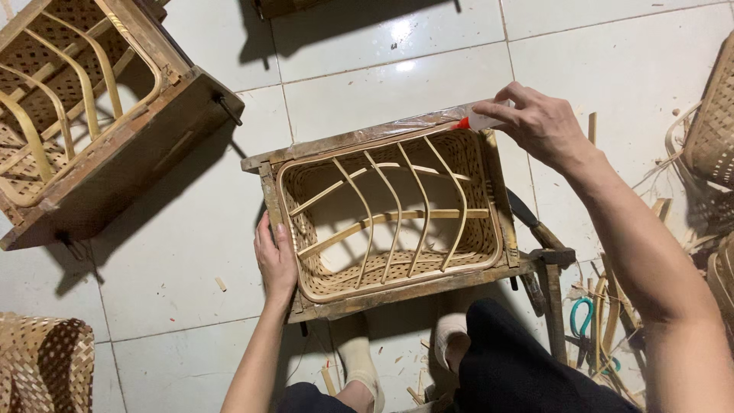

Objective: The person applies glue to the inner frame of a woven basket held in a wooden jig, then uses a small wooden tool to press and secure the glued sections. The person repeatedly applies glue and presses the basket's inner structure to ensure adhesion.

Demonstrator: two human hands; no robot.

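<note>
Basket (46, 363) of woven bamboo at lower left, on white tiled floor (176, 268). Second wooden frame (115, 153) with bamboo basket inside at upper left, tilted. Left hand (275, 260) flat, fingers together, pressed on left rail of central wooden frame (397, 292). Inside frame: unfinished bamboo basket (386, 218), curved ribs crossing open bottom. Right hand (539, 122) at frame's far right corner, fingers closed on small white tube (478, 120) with red tip touching top rail. Hammer (552, 264) just beside frame, right. Green-handled scissors (582, 317) and bamboo scraps (612, 306) further right.
</note>
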